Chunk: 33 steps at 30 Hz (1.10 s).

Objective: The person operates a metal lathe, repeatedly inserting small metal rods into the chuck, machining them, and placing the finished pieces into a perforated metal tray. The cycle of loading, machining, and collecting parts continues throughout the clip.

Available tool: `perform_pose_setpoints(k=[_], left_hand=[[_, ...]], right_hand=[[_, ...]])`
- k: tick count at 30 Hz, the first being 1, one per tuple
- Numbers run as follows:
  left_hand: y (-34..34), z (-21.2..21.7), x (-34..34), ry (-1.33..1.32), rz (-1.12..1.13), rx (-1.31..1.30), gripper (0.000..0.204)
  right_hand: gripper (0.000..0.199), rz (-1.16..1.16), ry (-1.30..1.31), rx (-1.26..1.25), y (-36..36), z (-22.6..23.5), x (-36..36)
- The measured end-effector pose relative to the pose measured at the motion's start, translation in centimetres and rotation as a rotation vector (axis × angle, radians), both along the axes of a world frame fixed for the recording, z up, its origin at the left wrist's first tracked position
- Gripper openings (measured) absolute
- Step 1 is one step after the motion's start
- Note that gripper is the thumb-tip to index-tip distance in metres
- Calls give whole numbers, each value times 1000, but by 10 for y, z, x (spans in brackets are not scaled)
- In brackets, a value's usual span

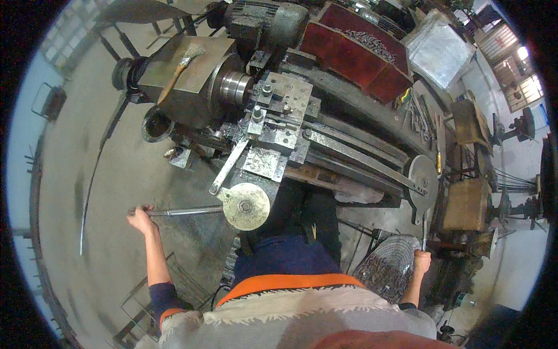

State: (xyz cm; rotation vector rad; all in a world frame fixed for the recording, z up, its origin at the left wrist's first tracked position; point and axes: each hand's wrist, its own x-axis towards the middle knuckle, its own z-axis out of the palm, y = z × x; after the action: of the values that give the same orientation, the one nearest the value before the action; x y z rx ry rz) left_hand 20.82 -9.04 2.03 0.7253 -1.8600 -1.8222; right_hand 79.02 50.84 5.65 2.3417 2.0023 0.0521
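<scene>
A small metal lathe stands in front of me, with its chuck (235, 87) at the left and a tool block (288, 90) beside it. My left hand (141, 221) is closed around the outer end of a long steel lever (189, 212), which runs to a pale round disc (246, 216) at the machine's front. At the right, my right hand (422, 261) grips a shorter lever (424, 230) below a grey disc (427, 174) at the end of two long bars (354, 152). Metal shavings lie around the tool block.
A wooden-handled brush (177, 74) lies on the headstock (192, 58). Behind the lathe are a motor (267, 23) and a red bin (360, 61) holding small metal pieces. A mesh basket (389, 264) of dark parts sits by my right arm. Hand tools (419, 119) lie at the right.
</scene>
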Motion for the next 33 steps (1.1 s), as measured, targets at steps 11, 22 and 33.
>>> perform_pose_setpoints(k=[11, 22, 33], left_hand=[[-5, -17, -29, 17, -107, -44, 11], [0, 14, -8, -106, -115, -64, 12], [-62, 50, 24, -548, -481, -396, 24]], right_hand=[[44, -36, 73, -31, -24, 17, -25], [44, 208, 32, 108, 42, -26, 44], [36, 122, -206, 93, 149, -4, 31]])
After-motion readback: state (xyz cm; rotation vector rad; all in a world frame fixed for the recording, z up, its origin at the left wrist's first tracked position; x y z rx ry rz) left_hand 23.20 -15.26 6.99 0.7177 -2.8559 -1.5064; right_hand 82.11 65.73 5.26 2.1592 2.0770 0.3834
